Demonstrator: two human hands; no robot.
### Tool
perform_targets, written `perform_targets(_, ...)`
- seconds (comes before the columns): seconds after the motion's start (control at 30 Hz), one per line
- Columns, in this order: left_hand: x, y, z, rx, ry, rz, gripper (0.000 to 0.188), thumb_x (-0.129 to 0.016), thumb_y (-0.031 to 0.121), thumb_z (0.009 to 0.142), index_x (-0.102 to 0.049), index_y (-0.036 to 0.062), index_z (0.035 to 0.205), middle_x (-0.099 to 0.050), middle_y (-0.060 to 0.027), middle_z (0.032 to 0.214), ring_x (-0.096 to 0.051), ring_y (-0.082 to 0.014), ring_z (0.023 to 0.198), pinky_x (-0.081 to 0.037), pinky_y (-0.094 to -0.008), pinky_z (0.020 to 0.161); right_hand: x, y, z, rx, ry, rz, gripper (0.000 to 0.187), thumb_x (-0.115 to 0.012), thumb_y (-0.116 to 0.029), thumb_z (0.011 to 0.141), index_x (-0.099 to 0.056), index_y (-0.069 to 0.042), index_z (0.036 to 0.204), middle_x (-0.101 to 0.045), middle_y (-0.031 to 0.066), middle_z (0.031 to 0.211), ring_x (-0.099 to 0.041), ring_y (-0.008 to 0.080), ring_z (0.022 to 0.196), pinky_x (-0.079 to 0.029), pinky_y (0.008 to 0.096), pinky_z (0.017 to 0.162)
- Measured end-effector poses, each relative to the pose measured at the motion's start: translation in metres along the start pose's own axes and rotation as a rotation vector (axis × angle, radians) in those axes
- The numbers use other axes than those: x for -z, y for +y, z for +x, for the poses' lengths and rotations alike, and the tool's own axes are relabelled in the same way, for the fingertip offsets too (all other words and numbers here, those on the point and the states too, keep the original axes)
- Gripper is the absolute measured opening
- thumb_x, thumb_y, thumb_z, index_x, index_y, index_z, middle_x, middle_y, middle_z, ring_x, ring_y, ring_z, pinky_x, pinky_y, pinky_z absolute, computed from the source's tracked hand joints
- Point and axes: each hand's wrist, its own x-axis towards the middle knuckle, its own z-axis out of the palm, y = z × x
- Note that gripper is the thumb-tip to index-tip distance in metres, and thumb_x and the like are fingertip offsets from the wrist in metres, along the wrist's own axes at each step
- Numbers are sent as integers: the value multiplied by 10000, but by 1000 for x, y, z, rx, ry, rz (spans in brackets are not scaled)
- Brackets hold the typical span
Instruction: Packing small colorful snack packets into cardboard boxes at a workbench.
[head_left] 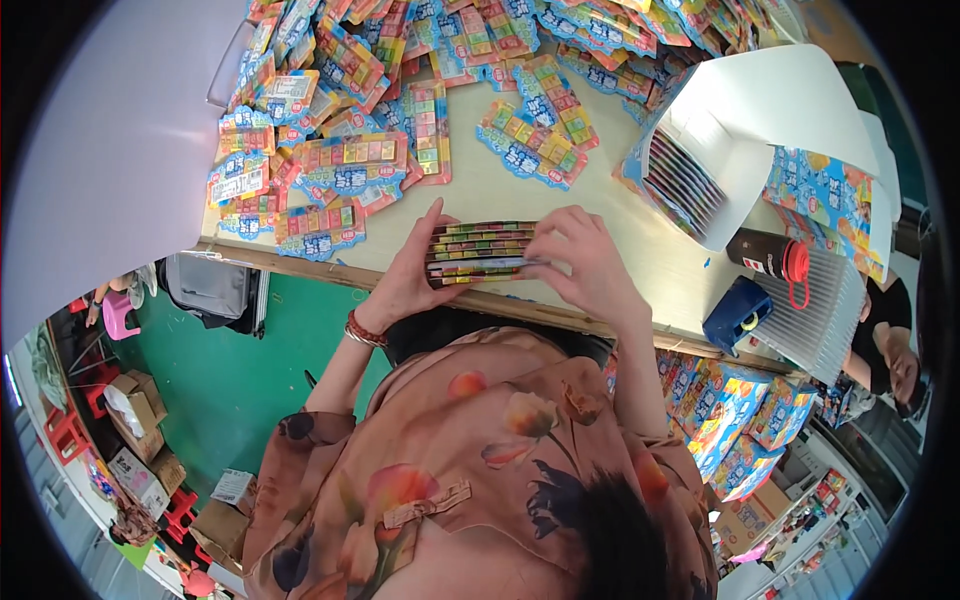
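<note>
A stack of flat, colourful candy blister packs (478,250) is held between my two hands near the table's front edge, seen edge-on. My left hand (408,268) grips its left end, thumb pointing up. At the right end, the fingers of my right hand (580,260) are curled against the packs. Just beyond the stack, two loose packs (532,145) lie on the table. To the right stands an open white display box (735,130) with a row of packs inside it.
A large heap of packs (345,160) covers the table's far and left parts. At right are a dark bottle with a red cap (768,256), a blue tape dispenser (738,312) and a clear ribbed plastic sheet (815,310). Packed boxes (730,400) sit below. Another person's hand (900,365) shows at far right.
</note>
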Motion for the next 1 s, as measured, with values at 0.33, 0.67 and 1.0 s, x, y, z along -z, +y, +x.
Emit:
perform_targets(0.33, 5, -2, -1, -35, -42, 98, 1106, -835, 48, 677, -100, 83, 1502, -350, -154, 1411, -444, -280, 1266, -408, -385, 1042, -24, 66, 14, -236, 240, 511, 126, -571, 1, 897, -662, 48, 970, -681, 83, 906, -628, 154, 885, -483, 262, 803)
perform_targets(0.67, -9, -5, 6, 24, 69, -47, 1314, -875, 84, 611, 81, 117, 1511, -266, -169, 1461, -402, -277, 1281, -406, -366, 1023, -91, 46, -18, -234, 316, 971, 513, -300, -362, 1026, -612, 43, 1069, -638, 107, 1008, -590, 203, 973, -412, 309, 948)
perform_targets(1.0, 2, -8, 31, -93, -3, 59, 786, -881, 151, 571, -425, 49, 1203, -468, -142, 1107, -473, -297, 1039, -418, -358, 919, -33, 78, 53, -304, 506, -48, 302, -687, -155, 797, -627, -72, 1081, -633, 115, 1027, -571, 274, 985, -452, 370, 856)
